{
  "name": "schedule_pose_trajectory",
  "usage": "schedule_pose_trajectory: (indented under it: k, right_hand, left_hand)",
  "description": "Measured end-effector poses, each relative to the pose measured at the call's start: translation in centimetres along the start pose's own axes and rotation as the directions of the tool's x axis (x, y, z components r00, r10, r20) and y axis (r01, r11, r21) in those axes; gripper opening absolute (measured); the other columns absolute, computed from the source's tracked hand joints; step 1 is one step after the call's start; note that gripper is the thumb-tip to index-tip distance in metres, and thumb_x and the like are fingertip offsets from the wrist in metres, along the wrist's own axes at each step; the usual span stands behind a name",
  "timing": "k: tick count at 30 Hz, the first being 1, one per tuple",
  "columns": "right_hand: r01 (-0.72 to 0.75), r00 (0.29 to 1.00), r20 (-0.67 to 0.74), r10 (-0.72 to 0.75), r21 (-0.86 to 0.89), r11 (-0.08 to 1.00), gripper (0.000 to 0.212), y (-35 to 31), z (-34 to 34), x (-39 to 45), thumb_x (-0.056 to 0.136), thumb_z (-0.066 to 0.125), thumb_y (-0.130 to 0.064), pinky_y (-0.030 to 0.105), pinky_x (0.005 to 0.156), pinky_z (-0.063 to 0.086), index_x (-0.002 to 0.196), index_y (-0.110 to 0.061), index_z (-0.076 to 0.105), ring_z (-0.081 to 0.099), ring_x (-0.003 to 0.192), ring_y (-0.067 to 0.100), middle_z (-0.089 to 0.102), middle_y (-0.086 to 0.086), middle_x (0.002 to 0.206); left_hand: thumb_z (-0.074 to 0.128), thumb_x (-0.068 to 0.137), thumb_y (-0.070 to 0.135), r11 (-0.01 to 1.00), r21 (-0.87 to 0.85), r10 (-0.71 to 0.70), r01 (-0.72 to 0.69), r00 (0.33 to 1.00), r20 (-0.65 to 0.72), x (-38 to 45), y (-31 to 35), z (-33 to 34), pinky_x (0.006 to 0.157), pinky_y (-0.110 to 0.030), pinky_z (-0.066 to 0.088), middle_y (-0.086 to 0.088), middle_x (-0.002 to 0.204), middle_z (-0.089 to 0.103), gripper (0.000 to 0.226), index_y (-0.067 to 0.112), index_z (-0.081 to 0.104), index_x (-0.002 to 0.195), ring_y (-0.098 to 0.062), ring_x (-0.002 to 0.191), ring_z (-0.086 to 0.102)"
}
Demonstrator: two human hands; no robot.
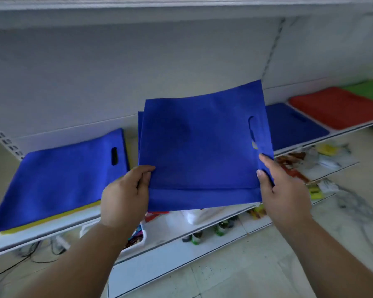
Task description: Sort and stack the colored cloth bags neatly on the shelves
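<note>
I hold a small stack of blue cloth bags (200, 147) flat in the air above the white shelf (73, 220). My left hand (126, 194) grips its near left corner and my right hand (282, 190) grips its near right edge, just below the cut-out handle. On the shelf to the left lies another blue bag (60, 179) on top of a yellow bag (52, 218). Further right on the shelf sit a blue pile (293, 125), a red pile (340, 108) and a green pile (368, 89).
A lower shelf (202, 231) under the bags carries small packaged goods and a white tray (136, 241). Cables lie on the tiled floor (246, 272) at the left and right. An upper shelf (181, 9) overhangs the top of the view.
</note>
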State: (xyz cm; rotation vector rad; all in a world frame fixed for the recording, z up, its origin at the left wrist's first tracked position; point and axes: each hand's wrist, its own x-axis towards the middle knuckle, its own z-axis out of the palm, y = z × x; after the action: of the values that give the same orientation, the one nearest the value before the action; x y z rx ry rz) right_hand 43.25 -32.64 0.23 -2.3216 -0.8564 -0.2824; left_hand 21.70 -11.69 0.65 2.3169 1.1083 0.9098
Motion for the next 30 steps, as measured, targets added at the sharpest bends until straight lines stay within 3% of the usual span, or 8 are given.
schedule_pose_trajectory:
  k: [3,6,12,14,19,22,25,30]
  right_hand:
    - [-0.054,0.998,-0.023,0.053,-0.034,0.998,0.041,6.7,-4.0,2.7,0.099,0.049,-0.034,0.035,0.061,0.047,0.14,-0.028,0.052,0.063,0.071,0.028,0.072,0.006,0.086]
    - [-0.056,0.997,-0.051,0.055,-0.028,0.998,0.04,11.9,-6.4,5.3,0.099,0.051,-0.032,0.033,0.059,0.046,0.139,-0.026,0.054,0.06,0.066,0.023,0.072,0.004,0.084]
    - [-0.028,1.0,0.011,0.029,-0.071,0.997,0.041,18.0,-6.5,12.2,0.1,0.046,-0.035,0.026,0.046,0.031,0.141,-0.029,0.049,0.04,0.049,0.001,0.04,-0.015,0.051]
    - [-0.017,1.0,0.021,0.019,-0.077,0.997,0.042,19.9,-6.2,14.7,0.101,0.047,-0.034,0.028,0.047,0.033,0.142,-0.027,0.049,0.043,0.049,0.006,0.041,-0.015,0.051]
    - [-0.002,1.0,0.03,0.004,-0.088,0.996,0.042,24.6,-7.1,19.9,0.099,0.048,-0.033,0.035,0.06,0.047,0.141,-0.028,0.05,0.064,0.075,0.029,0.071,0.004,0.084]
    - [0.019,0.999,0.038,-0.017,-0.056,0.998,0.04,27.9,-7.4,23.3,0.099,0.051,-0.03,0.028,0.055,0.035,0.139,-0.027,0.052,0.064,0.077,0.03,0.071,0.01,0.087]
    - [0.031,0.992,0.12,-0.029,-0.01,0.999,0.041,31.4,-6.5,26.0,0.1,0.048,-0.036,0.031,0.062,0.043,0.141,-0.032,0.049,0.063,0.077,0.023,0.073,0.005,0.098]
    - [0.094,0.925,0.35,-0.147,0.164,0.982,0.043,36.0,-4.8,30.8,0.101,0.049,-0.027,0.03,0.075,0.047,0.143,-0.031,0.045,0.063,0.1,0.021,0.066,0.001,0.122]
  left_hand:
    - [0.049,0.095,0.035,0.997,-0.026,0.068,-0.067,0.996,0.05,0.8,6.5,5.1,0.061,-0.035,0.05,-0.004,0.09,0.074,0.026,0.029,0.071,0.109,-0.033,0.075,0.066]
    - [0.048,0.095,0.036,0.996,-0.036,0.084,-0.082,0.994,0.076,2.1,11.4,9.1,0.064,-0.039,0.052,-0.007,0.091,0.074,0.027,0.029,0.07,0.11,-0.036,0.076,0.066]
    - [0.054,0.097,0.021,0.996,-0.085,-0.014,0.021,0.996,0.085,5.0,15.5,15.7,0.064,-0.03,0.04,0.002,0.099,0.073,0.022,0.028,0.07,0.11,-0.018,0.074,0.056]
    - [0.054,0.098,0.021,0.995,-0.097,-0.002,0.009,0.997,0.074,6.5,16.6,18.1,0.065,-0.029,0.04,0.002,0.103,0.073,0.022,0.026,0.07,0.111,-0.019,0.078,0.059]
    - [0.053,0.098,0.02,0.997,-0.069,0.035,-0.029,0.996,0.087,9.0,20.4,22.8,0.063,-0.031,0.044,0.001,0.103,0.073,0.022,0.023,0.07,0.113,-0.025,0.082,0.065]
    - [0.05,0.099,0.022,0.999,-0.039,-0.004,0.009,0.993,0.121,10.4,23.4,25.6,0.06,-0.029,0.042,0.001,0.102,0.072,0.023,0.024,0.068,0.113,-0.019,0.077,0.059]
    - [0.048,0.099,0.022,0.998,-0.002,-0.055,0.056,0.992,0.116,11.2,25.4,28.3,0.06,-0.03,0.043,0.001,0.098,0.071,0.023,0.025,0.067,0.112,-0.021,0.076,0.057]
    - [0.039,0.101,0.017,0.966,0.136,-0.237,0.219,0.962,0.132,10.0,28.3,32.3,0.063,-0.035,0.045,0.004,0.089,0.059,0.026,0.027,0.062,0.111,-0.026,0.076,0.056]
